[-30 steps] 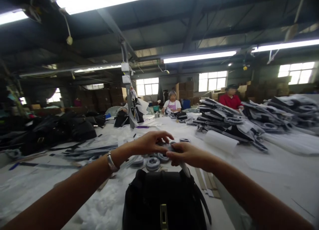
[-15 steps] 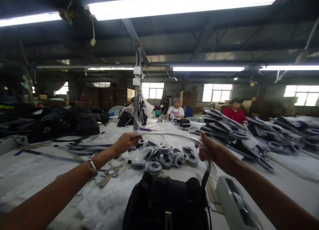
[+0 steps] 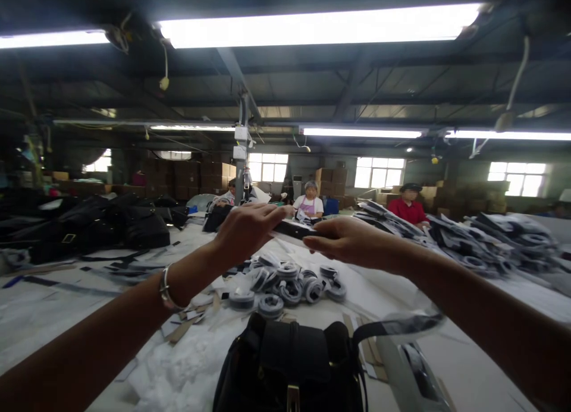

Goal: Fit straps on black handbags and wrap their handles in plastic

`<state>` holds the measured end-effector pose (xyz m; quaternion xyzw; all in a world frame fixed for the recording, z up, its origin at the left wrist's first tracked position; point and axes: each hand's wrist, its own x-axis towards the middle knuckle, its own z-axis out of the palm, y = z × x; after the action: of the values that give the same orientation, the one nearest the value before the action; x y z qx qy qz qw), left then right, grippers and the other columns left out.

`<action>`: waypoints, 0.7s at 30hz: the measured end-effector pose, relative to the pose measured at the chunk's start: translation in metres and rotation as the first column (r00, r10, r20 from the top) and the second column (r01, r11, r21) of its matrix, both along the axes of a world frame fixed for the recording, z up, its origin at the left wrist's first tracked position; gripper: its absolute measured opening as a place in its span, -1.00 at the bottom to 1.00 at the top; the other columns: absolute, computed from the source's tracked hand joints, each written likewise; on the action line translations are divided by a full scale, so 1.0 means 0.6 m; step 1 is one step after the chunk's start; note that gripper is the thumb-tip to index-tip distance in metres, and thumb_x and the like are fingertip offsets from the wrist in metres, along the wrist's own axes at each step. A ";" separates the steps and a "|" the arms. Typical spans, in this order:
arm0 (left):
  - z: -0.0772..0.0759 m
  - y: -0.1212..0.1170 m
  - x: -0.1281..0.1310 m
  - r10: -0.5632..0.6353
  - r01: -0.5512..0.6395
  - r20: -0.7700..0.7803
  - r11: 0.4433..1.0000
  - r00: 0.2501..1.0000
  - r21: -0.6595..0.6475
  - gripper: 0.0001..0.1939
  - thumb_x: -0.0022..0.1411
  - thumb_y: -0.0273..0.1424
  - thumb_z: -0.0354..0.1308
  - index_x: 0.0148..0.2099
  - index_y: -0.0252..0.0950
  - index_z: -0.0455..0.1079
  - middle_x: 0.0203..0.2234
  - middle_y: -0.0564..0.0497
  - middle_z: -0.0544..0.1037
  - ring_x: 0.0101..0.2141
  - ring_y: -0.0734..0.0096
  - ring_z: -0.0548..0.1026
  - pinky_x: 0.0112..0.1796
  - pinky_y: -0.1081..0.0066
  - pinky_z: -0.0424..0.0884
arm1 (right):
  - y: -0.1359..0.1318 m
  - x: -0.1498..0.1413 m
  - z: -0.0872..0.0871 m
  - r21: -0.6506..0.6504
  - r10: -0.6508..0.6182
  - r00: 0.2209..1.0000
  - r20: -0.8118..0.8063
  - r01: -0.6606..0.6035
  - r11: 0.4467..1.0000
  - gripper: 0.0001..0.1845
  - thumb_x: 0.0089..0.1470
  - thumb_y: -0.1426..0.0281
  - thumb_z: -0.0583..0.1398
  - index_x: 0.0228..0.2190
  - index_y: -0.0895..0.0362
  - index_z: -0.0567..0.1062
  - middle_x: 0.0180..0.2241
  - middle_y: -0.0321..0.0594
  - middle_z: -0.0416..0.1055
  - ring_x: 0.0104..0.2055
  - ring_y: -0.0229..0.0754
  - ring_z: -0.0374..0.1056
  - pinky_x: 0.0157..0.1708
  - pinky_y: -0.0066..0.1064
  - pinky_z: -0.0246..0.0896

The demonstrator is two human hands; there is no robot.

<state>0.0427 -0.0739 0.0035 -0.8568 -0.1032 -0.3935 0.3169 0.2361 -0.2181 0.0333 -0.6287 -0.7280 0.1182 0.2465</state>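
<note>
A black handbag (image 3: pixel 289 358) with a gold clasp stands on the table right in front of me. Its bag strap (image 3: pixel 294 229), black and partly covered in pale wrapping, is raised between my two hands. My left hand (image 3: pixel 252 227) grips one end from above with its fingers bent over it. From the other side, my right hand (image 3: pixel 345 239) pinches the strap between thumb and fingers. A slack length of the strap bows out under my right forearm and comes back to the bag's right side. Part of that length is hidden by the arm.
Beyond the bag lie several wrapped strap rolls (image 3: pixel 289 290). A tape dispenser (image 3: pixel 414 370) stands to the right. Black bags (image 3: pixel 120 222) are heaped at left, wrapped pieces (image 3: pixel 482 239) at right. White padding (image 3: pixel 173 364) lies at the near left. Several co-workers sit across the table.
My hands have come closer together and risen slightly. The strap was stretched in an arc between them; now only a short part spans them and the rest hangs in a loop at right.
</note>
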 end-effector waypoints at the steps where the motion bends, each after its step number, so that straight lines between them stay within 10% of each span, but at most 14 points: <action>1: -0.009 0.011 -0.007 0.030 -0.030 -0.001 0.999 1.000 -0.031 -0.49 0.15 -0.58 0.21 0.16 -0.21 0.32 -0.11 -0.10 0.62 -0.14 0.15 0.58 -0.19 0.30 0.46 | -0.007 0.011 -0.009 0.022 -0.010 1.000 -0.018 0.010 1.000 -0.50 0.13 -0.04 0.15 -0.41 0.17 0.52 -0.60 -0.37 0.29 -0.61 -0.36 0.13 -0.63 -0.50 -0.01; 12: -0.106 0.078 -0.085 0.139 -0.147 -0.080 0.984 0.987 -0.104 -0.49 0.29 -0.57 0.03 0.27 -0.22 0.25 -0.21 -0.10 0.67 -0.27 0.23 0.63 -0.33 0.41 0.47 | -0.073 0.123 -0.117 -0.167 -0.067 0.990 -0.126 0.045 0.985 -0.58 0.04 0.04 0.27 -0.52 0.15 0.45 -0.62 -0.40 0.20 -0.60 -0.36 0.05 -0.65 -0.53 -0.10; 21: -0.210 0.082 -0.188 0.258 -0.330 -0.258 0.897 0.931 -0.295 -0.71 0.30 -0.53 0.05 0.00 -0.20 0.47 -0.24 -0.08 0.67 -0.28 0.24 0.63 -0.28 0.42 0.47 | -0.099 0.253 -0.290 -0.356 -0.157 0.962 -0.224 0.069 0.932 -0.45 0.08 -0.11 0.17 -0.52 0.15 0.38 -0.59 -0.36 0.17 -0.55 -0.30 0.06 -0.56 -0.44 0.00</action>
<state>-0.0701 -0.0250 -0.1224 -0.9091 -0.2630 -0.2240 0.2326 0.3880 -0.2775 -0.1408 -0.6835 -0.6215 0.3074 0.2282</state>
